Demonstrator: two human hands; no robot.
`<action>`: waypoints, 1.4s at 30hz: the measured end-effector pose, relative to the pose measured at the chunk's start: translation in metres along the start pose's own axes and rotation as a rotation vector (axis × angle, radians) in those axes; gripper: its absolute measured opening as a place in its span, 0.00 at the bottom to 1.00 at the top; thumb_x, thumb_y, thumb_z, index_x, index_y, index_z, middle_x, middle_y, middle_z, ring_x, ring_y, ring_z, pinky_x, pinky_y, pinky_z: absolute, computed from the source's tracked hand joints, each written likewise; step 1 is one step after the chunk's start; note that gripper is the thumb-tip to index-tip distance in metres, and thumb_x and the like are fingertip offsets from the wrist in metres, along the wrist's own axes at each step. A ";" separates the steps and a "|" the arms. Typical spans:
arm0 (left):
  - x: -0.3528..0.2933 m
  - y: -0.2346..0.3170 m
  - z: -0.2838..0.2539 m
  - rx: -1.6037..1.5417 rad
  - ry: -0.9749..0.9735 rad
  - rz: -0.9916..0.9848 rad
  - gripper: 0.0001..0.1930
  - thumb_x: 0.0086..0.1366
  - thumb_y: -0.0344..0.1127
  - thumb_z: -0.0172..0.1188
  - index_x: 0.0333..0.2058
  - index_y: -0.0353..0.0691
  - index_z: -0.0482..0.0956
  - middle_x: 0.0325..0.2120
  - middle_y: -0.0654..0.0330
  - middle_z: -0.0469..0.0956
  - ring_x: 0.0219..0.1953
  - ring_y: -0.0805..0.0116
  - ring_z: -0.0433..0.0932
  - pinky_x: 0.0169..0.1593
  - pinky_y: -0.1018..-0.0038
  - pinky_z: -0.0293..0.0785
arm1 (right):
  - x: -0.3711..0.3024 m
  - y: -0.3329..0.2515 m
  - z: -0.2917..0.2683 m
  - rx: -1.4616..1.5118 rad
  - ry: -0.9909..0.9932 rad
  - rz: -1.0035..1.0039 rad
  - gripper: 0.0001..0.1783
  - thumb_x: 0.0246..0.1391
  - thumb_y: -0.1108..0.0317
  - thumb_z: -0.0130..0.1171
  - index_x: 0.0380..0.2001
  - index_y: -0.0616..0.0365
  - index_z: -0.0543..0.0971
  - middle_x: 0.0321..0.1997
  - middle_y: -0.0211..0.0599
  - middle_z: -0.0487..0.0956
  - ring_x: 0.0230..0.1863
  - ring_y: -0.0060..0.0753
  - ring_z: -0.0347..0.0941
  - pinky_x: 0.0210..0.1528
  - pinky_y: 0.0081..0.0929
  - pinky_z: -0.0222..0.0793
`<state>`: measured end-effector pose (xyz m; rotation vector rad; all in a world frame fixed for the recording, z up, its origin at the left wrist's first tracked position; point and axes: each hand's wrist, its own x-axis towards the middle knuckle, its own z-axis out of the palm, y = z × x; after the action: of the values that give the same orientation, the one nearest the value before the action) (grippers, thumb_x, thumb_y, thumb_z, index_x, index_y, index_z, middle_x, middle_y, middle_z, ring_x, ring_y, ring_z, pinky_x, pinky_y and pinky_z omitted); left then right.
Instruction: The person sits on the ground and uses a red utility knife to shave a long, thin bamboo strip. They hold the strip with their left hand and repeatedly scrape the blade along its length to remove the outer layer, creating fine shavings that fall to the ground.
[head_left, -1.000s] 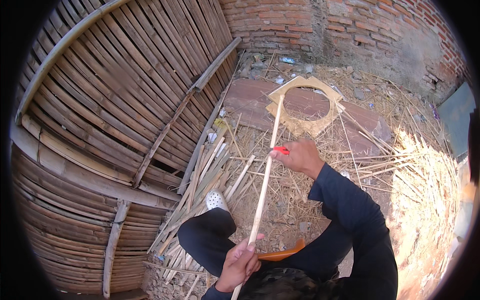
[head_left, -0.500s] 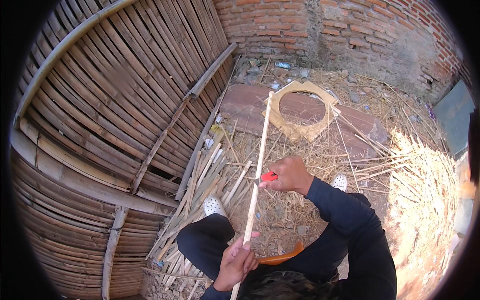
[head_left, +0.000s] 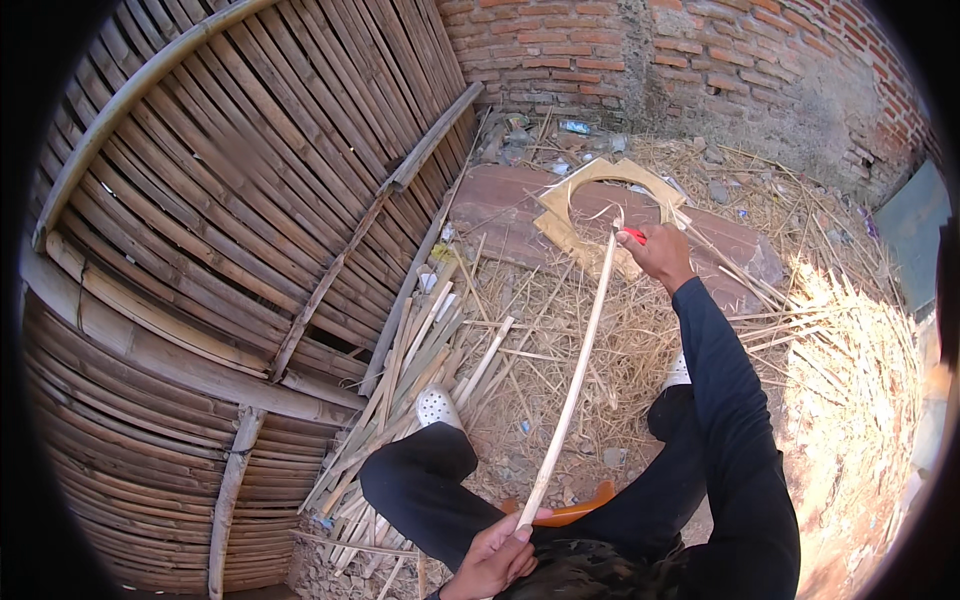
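Note:
A long pale bamboo strip [head_left: 574, 390] slants away from my lap toward the wall. My left hand [head_left: 490, 562] is closed round its near end, thumb on top. At the far tip my right hand [head_left: 662, 257] grips a red-handled knife [head_left: 633, 236], its blade against the strip and mostly hidden. Thin curled shavings [head_left: 603, 212] stand out at that tip. Just behind the tip lies a yellowish board with a large round hole [head_left: 560, 232], resting on a brown slab [head_left: 490, 205].
Several split bamboo pieces [head_left: 415, 345] are heaped by my left shoe [head_left: 437, 406]. Shavings [head_left: 640, 340] litter the ground. A slatted bamboo wall [head_left: 220, 220] rises at left, a brick wall [head_left: 560, 50] at the back. An orange curved object [head_left: 575, 512] shows between my legs.
My right hand with the knife has slid away from me along the strip to its far tip. The strip now leans more to the right, and my left hand is lower.

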<state>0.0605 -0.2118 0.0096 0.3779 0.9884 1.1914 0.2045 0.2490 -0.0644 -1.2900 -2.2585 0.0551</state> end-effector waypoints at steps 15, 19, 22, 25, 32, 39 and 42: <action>-0.194 -0.032 0.001 0.184 0.307 -0.038 0.17 0.74 0.40 0.45 0.56 0.39 0.68 0.12 0.74 0.54 0.13 0.83 0.53 0.18 0.83 0.49 | -0.057 0.021 -0.027 0.187 -0.041 0.623 0.41 0.57 0.31 0.41 0.34 0.62 0.82 0.35 0.58 0.80 0.40 0.54 0.78 0.45 0.43 0.70; -0.104 0.045 0.005 0.038 0.148 0.011 0.18 0.73 0.42 0.46 0.55 0.41 0.69 0.14 0.74 0.58 0.13 0.83 0.55 0.19 0.84 0.53 | 0.000 0.004 -0.110 0.191 -0.015 0.489 0.43 0.59 0.32 0.39 0.35 0.68 0.80 0.33 0.57 0.79 0.37 0.55 0.76 0.43 0.44 0.66; -0.075 0.042 0.026 0.141 0.046 -0.020 0.20 0.75 0.37 0.40 0.59 0.32 0.62 0.09 0.69 0.56 0.10 0.80 0.52 0.23 0.80 0.54 | 0.018 -0.051 -0.109 0.507 -0.115 0.178 0.40 0.58 0.33 0.45 0.25 0.68 0.77 0.17 0.43 0.72 0.21 0.41 0.71 0.27 0.40 0.61; -0.045 0.023 0.046 0.188 -0.035 0.040 0.19 0.75 0.37 0.40 0.58 0.32 0.63 0.09 0.69 0.57 0.10 0.80 0.53 0.22 0.81 0.54 | -0.034 -0.070 -0.096 0.998 -0.161 0.095 0.32 0.58 0.40 0.54 0.19 0.61 0.75 0.10 0.26 0.62 0.14 0.21 0.62 0.19 0.29 0.53; 0.055 -0.028 0.047 0.263 -0.049 0.068 0.18 0.74 0.37 0.40 0.57 0.33 0.64 0.14 0.65 0.66 0.11 0.79 0.59 0.23 0.82 0.61 | -0.032 -0.032 -0.074 1.578 -0.448 0.385 0.20 0.60 0.52 0.58 0.22 0.55 0.72 0.09 0.15 0.57 0.08 0.11 0.49 0.11 0.15 0.44; 0.149 0.004 0.020 0.177 -0.140 -0.016 0.15 0.75 0.35 0.39 0.55 0.37 0.65 0.18 0.65 0.68 0.11 0.80 0.59 0.19 0.83 0.59 | -0.018 -0.049 -0.017 1.617 -0.413 0.414 0.21 0.60 0.50 0.58 0.23 0.55 0.72 0.10 0.15 0.58 0.08 0.10 0.49 0.11 0.14 0.45; 0.178 0.039 0.024 0.149 -0.141 -0.047 0.12 0.75 0.37 0.40 0.49 0.38 0.67 0.17 0.66 0.65 0.11 0.82 0.57 0.17 0.83 0.56 | 0.010 -0.049 -0.017 1.446 -0.288 0.410 0.21 0.59 0.49 0.58 0.23 0.54 0.72 0.11 0.15 0.58 0.09 0.10 0.50 0.12 0.14 0.46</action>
<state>0.0626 -0.0322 -0.0277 0.5465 0.9607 1.0368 0.1692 0.2269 -0.0314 -0.8196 -1.3615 1.7113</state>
